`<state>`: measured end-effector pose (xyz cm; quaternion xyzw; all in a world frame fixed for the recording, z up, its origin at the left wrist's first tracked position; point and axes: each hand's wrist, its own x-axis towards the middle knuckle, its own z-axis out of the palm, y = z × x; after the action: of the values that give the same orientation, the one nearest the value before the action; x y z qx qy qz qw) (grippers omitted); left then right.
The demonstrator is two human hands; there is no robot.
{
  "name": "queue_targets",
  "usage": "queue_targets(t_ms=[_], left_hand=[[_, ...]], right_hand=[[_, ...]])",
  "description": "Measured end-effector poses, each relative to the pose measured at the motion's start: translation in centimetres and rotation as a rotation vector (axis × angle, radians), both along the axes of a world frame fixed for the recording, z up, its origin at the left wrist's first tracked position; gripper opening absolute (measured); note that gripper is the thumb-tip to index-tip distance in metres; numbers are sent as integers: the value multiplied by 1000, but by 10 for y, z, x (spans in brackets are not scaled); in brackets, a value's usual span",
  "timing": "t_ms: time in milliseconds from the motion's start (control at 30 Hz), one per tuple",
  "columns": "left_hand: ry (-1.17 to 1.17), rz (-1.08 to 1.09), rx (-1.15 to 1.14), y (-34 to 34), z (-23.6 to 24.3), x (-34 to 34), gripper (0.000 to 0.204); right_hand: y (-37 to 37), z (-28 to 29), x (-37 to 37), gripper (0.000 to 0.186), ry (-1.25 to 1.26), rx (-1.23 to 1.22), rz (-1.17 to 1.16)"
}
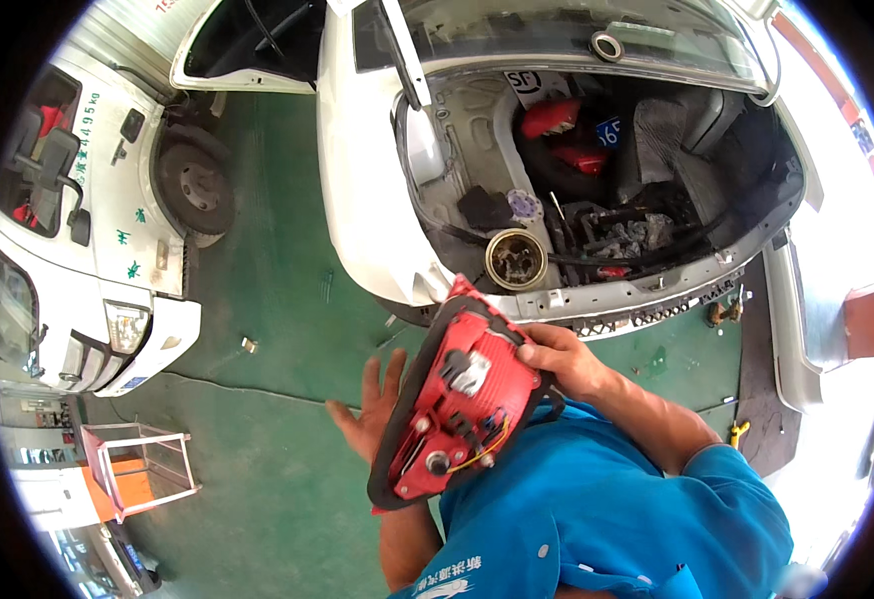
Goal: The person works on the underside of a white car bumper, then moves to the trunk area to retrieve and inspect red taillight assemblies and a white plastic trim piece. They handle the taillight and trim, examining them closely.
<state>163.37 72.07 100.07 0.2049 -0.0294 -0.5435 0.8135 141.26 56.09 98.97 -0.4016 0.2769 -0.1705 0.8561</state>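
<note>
A red tail light [502, 374] with a black foam gasket round its edge is tilted in front of my chest, its back side with bulb sockets and a yellow wire facing up. My right hand [569, 361] grips its right edge, thumb on top and the other fingers underneath. Beyond its left edge is my left hand [369, 404], fingers spread; the light hides part of the palm, and I cannot tell whether it touches the light. Just past the light's far end, a round tin [492, 262] with dark residue inside stands on the rear sill of the white car [362, 200].
Inside the open trunk lie red lamp pieces [551, 118], a blue plate [608, 132], grey padding and dark clutter. A tape roll [606, 46] rests by the rear glass. At left stand a white truck [107, 200] and a metal frame [142, 439]. A cable [247, 389] crosses the green floor.
</note>
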Motion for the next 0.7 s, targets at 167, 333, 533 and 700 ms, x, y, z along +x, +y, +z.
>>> queue_targets(t_ms=[167, 333, 533, 700], left_hand=[[-171, 155, -321, -12, 2, -7, 91], [-440, 215, -255, -70, 48, -29, 101], [-345, 163, -2, -100, 40, -12, 76], [-171, -186, -113, -111, 49, -24, 66]], right_hand=[[2, -4, -23, 57, -140, 285, -264], [11, -8, -38, 51, -197, 381, -293], [12, 0, -73, 72, -290, 279, 73], [-32, 7, -112, 53, 112, -331, 468]])
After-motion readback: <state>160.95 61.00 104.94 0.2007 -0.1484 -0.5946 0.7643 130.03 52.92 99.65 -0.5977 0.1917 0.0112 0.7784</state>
